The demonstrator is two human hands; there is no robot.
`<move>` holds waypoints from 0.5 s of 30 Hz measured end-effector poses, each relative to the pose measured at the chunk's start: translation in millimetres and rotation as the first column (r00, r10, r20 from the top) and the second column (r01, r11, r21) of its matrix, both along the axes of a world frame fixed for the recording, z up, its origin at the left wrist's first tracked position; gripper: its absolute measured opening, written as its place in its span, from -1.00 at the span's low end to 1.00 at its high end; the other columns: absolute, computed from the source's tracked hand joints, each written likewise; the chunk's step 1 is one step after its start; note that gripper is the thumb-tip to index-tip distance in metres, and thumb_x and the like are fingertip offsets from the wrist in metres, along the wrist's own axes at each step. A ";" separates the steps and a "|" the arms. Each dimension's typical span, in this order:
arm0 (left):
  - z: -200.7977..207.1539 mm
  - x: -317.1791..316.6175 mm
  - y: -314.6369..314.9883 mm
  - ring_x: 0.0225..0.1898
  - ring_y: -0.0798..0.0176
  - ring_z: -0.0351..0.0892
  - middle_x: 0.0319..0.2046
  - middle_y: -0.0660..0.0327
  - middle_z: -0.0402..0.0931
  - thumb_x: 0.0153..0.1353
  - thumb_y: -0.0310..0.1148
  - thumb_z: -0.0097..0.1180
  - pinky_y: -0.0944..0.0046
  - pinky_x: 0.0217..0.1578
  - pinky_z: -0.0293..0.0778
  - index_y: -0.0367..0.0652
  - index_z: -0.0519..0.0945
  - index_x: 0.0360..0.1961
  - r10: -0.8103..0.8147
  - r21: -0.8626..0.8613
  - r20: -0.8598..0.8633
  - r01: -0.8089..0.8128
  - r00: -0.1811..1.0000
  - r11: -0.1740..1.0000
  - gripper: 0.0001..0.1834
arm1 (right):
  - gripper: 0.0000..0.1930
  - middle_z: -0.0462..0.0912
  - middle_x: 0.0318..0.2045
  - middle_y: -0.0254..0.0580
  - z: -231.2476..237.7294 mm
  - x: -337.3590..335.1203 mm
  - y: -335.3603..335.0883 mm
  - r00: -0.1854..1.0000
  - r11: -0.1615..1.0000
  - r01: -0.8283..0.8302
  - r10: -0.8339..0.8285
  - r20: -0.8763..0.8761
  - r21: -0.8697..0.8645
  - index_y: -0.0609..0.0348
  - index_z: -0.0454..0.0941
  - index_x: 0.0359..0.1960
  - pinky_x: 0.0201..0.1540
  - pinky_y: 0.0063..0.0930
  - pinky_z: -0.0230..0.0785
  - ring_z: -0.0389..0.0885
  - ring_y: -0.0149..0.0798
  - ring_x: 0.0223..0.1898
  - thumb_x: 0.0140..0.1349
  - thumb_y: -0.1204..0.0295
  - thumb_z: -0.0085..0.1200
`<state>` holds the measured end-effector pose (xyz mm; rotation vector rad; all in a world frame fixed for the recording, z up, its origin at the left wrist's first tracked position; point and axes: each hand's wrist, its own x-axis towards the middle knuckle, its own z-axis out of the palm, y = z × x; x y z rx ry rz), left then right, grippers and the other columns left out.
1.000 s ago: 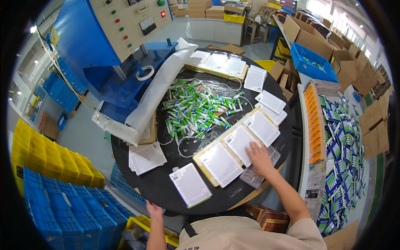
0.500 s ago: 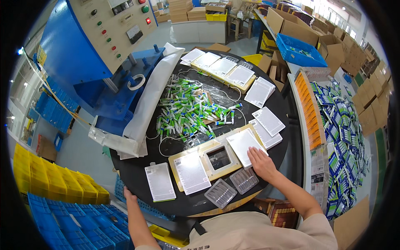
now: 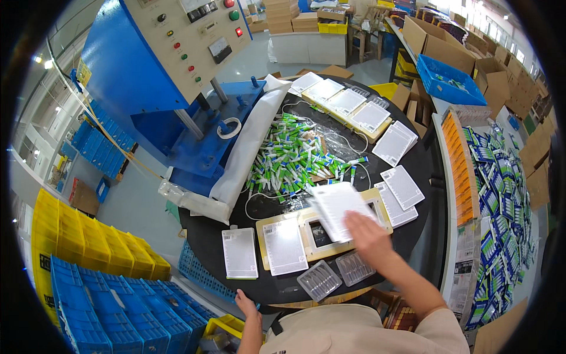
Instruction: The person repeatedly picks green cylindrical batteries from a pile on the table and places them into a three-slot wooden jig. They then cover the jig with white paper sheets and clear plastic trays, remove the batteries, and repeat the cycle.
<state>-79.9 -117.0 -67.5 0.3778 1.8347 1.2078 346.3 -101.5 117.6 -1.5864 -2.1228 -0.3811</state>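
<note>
Right-hand grip [image 3: 368,237] is clamped on the white card [image 3: 337,203], which lies ahead-left, long axis pointing away, above the cream fixture [image 3: 323,252].

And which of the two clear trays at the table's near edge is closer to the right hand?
The rightmost tray, below the right hand in the picture; the other tray lies farther left.

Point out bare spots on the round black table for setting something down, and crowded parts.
Room shows between the left rim of the table and the leftmost front card; less lies right of the yellow frame. Crowded: the middle, heaped with green tubes, and the frame, partly beneath the right hand.
</note>
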 end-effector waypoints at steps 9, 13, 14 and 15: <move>13.1 16.7 -19.6 0.09 0.16 0.47 0.06 0.13 0.46 0.52 -0.19 -0.02 0.08 0.06 0.45 -0.16 0.41 0.21 0.071 0.165 -0.423 -0.001 0.903 0.986 -0.63 | -0.40 0.39 0.36 0.35 -92.3 -178.5 21.8 0.948 0.962 -0.176 0.222 0.228 -0.208 0.46 0.43 0.31 0.34 0.07 0.30 0.36 0.18 0.40 0.33 0.28 -0.03; 67.7 50.0 -49.7 -0.05 0.09 0.56 -0.01 0.00 0.52 0.41 -0.35 0.16 0.15 -0.07 0.51 -0.24 0.49 0.11 -0.246 0.289 -0.678 0.559 0.693 0.777 -0.68 | -0.40 0.43 0.32 0.39 -97.9 -170.3 16.6 0.927 0.959 -0.221 0.263 0.268 -0.175 0.49 0.45 0.27 0.28 0.06 0.39 0.42 0.19 0.37 0.31 0.26 -0.03; 83.0 59.3 -56.6 -0.09 0.09 0.59 -0.05 0.01 0.55 0.37 -0.37 0.20 0.15 -0.09 0.52 -0.25 0.52 0.07 -0.404 0.215 -0.702 0.715 0.587 0.665 -0.69 | -0.41 0.45 0.30 0.40 -93.0 -166.6 21.8 0.921 0.961 -0.227 0.264 0.286 -0.157 0.50 0.47 0.25 0.24 0.05 0.43 0.45 0.19 0.35 0.30 0.26 -0.02; 94.5 71.4 -58.0 -0.13 0.09 0.61 -0.08 0.02 0.58 0.34 -0.40 0.24 0.14 -0.12 0.54 -0.25 0.55 0.04 -0.525 0.150 -0.716 0.836 0.460 0.527 -0.70 | -0.42 0.47 0.28 0.40 -85.6 -163.0 29.0 0.898 0.947 -0.237 0.300 0.323 -0.218 0.51 0.49 0.23 0.21 0.04 0.47 0.47 0.19 0.33 0.29 0.26 -0.01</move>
